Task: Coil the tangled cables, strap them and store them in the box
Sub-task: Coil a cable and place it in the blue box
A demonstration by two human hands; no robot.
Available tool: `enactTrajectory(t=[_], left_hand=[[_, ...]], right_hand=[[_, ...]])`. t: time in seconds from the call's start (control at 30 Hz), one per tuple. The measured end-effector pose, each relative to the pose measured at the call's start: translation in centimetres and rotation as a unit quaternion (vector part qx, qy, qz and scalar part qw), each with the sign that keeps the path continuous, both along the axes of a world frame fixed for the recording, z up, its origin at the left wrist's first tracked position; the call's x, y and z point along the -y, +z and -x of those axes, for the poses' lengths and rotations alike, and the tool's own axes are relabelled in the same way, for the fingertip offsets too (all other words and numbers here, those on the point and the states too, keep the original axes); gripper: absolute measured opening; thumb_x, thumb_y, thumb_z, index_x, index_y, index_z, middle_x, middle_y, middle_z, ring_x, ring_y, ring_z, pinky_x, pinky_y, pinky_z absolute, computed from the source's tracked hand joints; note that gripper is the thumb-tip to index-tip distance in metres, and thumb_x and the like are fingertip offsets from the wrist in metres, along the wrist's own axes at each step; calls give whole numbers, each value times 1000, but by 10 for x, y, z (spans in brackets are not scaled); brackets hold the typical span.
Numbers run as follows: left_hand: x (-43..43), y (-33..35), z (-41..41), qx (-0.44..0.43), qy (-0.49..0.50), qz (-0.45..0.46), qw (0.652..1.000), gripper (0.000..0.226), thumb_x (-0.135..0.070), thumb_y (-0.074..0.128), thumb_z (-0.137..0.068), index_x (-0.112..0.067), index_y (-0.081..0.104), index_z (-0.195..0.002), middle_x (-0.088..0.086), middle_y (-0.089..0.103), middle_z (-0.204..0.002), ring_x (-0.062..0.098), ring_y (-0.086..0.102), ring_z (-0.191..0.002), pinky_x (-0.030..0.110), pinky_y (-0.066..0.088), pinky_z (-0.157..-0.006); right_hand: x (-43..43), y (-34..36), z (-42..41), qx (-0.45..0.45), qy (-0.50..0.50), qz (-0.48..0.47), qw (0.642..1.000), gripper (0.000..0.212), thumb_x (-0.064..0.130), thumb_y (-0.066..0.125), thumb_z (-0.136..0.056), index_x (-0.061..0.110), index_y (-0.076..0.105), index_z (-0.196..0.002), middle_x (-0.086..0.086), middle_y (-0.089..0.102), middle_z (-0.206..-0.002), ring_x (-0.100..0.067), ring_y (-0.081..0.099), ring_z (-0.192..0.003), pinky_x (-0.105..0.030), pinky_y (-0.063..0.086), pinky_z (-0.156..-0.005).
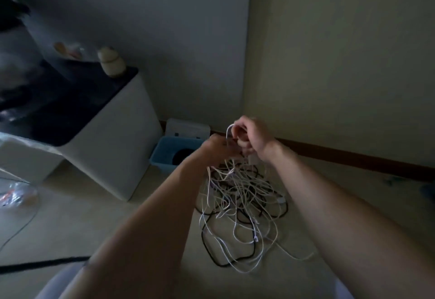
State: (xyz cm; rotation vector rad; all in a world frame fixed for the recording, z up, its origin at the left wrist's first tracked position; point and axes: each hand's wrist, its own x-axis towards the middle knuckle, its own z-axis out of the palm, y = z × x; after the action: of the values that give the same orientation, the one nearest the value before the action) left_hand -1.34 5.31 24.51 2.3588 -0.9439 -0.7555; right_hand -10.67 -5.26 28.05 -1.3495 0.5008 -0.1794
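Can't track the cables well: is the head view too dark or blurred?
Head view: dim, no glare. The white cable held by left hand and right hand shows; black strands in the tangle sink into shadow; picture's left edge is blurred.

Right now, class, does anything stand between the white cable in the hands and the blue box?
Nothing visible blocks the way: the blue box sits open just beyond the left hand. But the white cable runs down into the tangled pile.
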Motion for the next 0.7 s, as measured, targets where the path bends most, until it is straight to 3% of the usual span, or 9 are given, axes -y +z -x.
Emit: enactTrajectory(t=[0.1,0.23,0.33,0.4,0.47,0.57,0.7], left_hand=[[-2,43,5,-49,42,79,995,23,-32,67,-95,-15,73,-80,-9,65,-63,2,56,-57,16,43,-55],[-12,91,11,-27,123,200,972,52,-33,61,-97,-18,65,-47,-8,58,-42,-4,49,-37,15,41,-48],[-16,108,12,-111,190,323,920,40,-30,71,-90,-15,65,-54,-9,50,-40,5,50,-36,23,46,-47],[-16,109,16,-128,192,341,912,30,-34,74,-80,-17,61,-60,-10,45,-43,8,45,-38,25,43,-48],[-11,103,22,-129,174,336,917,26,-34,71,-77,-18,60,-60,-9,42,-45,10,39,-40,22,38,-42],[1,94,33,-186,139,336,913,32,-27,59,-95,-14,64,-66,-8,36,-44,10,30,-37,18,29,-37],[6,96,38,-297,135,358,875,33,-15,47,-105,-5,61,-77,-2,34,-49,13,31,-43,24,31,-49]], right_hand=[[2,49,8,50,-25,-8,998,40,19,43,-95,13,53,-56,5,23,-42,-9,18,-34,-14,16,-40],[11,99,36,74,-40,-56,995,35,20,40,-99,9,61,-73,5,32,-45,-9,27,-36,-19,28,-42],[19,110,62,40,-22,51,998,29,24,46,-104,12,69,-89,4,43,-53,-12,40,-43,-26,41,-50],[22,105,76,18,-22,113,993,26,27,51,-104,16,72,-92,6,43,-54,-11,40,-44,-26,40,-51],[27,93,83,17,-37,91,995,25,28,52,-103,17,71,-92,8,38,-53,-9,33,-43,-24,38,-47],[31,77,85,36,-100,6,994,24,23,48,-102,14,66,-88,6,35,-53,-9,28,-41,-27,36,-47],[35,75,80,46,-128,0,991,22,13,48,-102,12,61,-84,1,43,-56,-14,38,-45,-27,43,-46]])
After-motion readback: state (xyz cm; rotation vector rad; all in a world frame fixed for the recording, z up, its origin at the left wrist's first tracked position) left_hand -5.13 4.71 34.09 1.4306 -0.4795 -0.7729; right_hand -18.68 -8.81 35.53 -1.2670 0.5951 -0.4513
